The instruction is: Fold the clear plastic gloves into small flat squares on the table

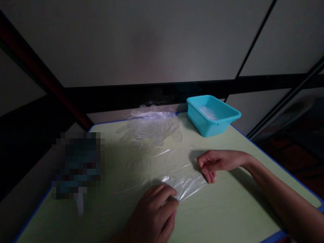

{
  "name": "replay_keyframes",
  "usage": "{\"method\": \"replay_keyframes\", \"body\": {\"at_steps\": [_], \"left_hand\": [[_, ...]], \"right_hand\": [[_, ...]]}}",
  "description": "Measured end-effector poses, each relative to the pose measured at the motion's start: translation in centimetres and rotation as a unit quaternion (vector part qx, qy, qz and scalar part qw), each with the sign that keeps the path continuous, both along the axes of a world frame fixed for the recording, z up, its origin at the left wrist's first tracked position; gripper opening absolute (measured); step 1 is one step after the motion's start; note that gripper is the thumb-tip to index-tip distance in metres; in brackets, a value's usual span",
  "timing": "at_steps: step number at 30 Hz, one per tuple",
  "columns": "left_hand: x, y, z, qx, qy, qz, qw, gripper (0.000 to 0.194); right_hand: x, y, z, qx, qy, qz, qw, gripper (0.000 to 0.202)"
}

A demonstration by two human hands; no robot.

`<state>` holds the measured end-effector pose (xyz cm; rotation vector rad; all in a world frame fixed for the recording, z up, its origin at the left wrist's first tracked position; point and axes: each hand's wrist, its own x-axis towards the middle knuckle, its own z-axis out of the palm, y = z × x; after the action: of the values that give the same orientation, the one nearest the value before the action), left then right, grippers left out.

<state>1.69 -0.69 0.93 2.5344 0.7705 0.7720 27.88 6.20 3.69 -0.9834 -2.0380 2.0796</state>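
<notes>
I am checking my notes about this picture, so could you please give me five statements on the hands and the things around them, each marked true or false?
1. The clear film lies between the left hand and the right hand. True.
2. The turquoise tub stands on the table. True.
3. The tub holds a red cup. False: a pale, see-through thing lies inside.
4. The pile of clear gloves lies left of the tub. True.
5. The left hand grips the tub. False: its fingers are at the film.

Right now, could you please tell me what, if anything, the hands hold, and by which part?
The left hand pinches clear thin plastic by its near edge; the right hand is at its right end, grip unclear.
</notes>
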Motion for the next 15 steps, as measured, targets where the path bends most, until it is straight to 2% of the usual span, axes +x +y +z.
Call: {"method": "replay_keyframes", "body": {"at_steps": [3, 6, 10, 13, 15], "left_hand": [[-0.1, -0.1, 0.4, -0.012, 0.014, 0.007, 1.000, 0.024], [-0.4, -0.1, 0.7, -0.007, 0.032, 0.038, 0.999, 0.024], [-0.9, 0.0, 0.7, 0.027, 0.109, 0.074, 0.991, 0.042], [-1.0, 0.0, 0.5, 0.037, 0.172, 0.060, 0.983, 0.063], [-0.9, 0.0, 0.4, 0.036, 0.207, 0.042, 0.977, 0.070]], "right_hand": [[1.2, 0.0, 0.6, -0.002, -0.018, -0.006, 1.000, 0.029], [1.0, -0.3, 0.9, 0.030, -0.007, -0.029, 0.999, 0.027], [-1.3, -0.7, 0.6, 0.044, 0.087, -0.077, 0.992, 0.023], [-3.5, -1.1, 0.2, 0.035, 0.148, -0.080, 0.985, 0.019], [-4.8, -1.4, 0.0, 0.025, 0.172, -0.073, 0.982, 0.017]]}}
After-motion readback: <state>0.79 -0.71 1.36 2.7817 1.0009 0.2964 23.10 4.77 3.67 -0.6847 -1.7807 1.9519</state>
